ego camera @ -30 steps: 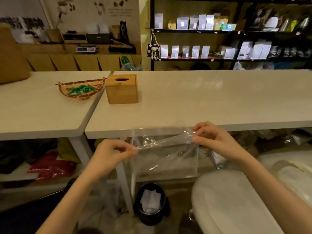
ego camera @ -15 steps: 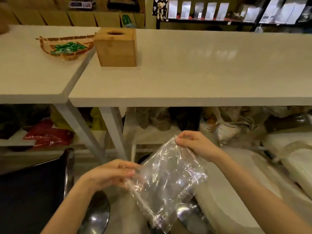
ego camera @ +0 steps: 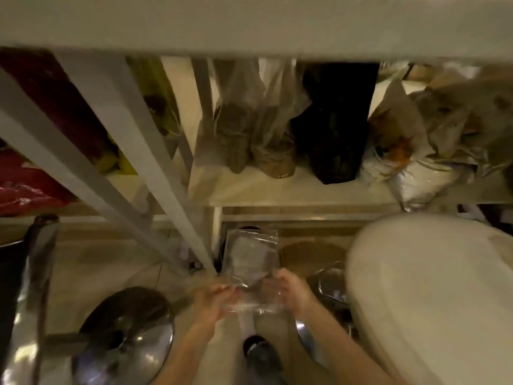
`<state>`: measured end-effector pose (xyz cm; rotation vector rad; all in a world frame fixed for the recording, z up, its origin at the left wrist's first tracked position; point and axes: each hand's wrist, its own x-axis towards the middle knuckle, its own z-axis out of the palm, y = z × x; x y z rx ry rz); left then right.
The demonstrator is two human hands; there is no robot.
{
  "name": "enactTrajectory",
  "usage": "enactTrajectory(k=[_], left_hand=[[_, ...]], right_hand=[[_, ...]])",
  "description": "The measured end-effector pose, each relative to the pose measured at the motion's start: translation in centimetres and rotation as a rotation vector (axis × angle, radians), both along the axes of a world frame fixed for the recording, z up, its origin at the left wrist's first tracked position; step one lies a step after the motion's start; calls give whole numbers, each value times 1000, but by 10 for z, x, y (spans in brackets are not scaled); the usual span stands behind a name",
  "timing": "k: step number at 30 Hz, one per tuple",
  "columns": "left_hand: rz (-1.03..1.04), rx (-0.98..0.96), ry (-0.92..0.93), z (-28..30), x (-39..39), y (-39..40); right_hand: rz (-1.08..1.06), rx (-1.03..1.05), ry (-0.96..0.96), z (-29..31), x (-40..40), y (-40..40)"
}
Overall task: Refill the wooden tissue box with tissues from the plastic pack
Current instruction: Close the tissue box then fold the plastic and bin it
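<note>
Under the table [ego camera: 249,20] now, with the box gone from view, both hands [ego camera: 215,300] [ego camera: 295,291] are lowering the wrapper [ego camera: 251,259], fingers pinching its near edge (empty, likely discarding).

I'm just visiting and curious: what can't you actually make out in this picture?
- Wooden tissue box: out of the head view, above the table edge.
- Clear plastic pack: blurred; contents unclear.
- What lies under the pack: hidden by it and both hands, left hand, right hand.
</note>
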<state>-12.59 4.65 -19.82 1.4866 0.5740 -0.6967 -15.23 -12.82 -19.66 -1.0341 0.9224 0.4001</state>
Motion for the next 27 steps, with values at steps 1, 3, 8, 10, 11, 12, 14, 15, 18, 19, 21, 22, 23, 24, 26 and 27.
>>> enactTrajectory(k=[1,3,8,10,11,12,14,15,18,19,21,22,23,24,26,27], left_hand=[[-4,30,-21,-23,5,-3],[-9,119,-71,-73,18,-7],[-178,305,-296,-174,47,-16],[-266,382,-390,-211,61,-18],[-338,438,-439,-233,68,-18],[-407,489,-472,-250,73,-20],[-526,610,-524,-282,83,-20],[-596,677,-561,-298,87,-21],[-877,898,-542,-322,91,-23],[-944,943,-478,-322,91,-24],[-1030,970,-391,-313,87,-24],[-1056,965,-378,-303,85,-25],[-1069,965,-389,-293,84,-24],[-1074,945,-397,-279,84,-24],[-1043,882,-458,-247,86,-22],[-1015,835,-497,-227,85,-21]], right_hand=[[-3,-134,0,-23,2,3],[24,-315,-12,-70,9,9],[117,-646,15,-182,35,18],[174,-700,-26,-212,48,19],[197,-733,-54,-225,53,19],[215,-776,-69,-239,59,17],[273,-817,-96,-265,68,16],[327,-850,-90,-277,71,15],[596,-1090,-17,-304,77,11],[668,-1140,-5,-305,77,11],[748,-1186,32,-303,73,11],[755,-1193,27,-299,71,10],[749,-1198,11,-292,69,11],[734,-1186,-7,-283,68,12],[670,-1130,-62,-256,71,15],[622,-1088,-91,-238,71,17]])
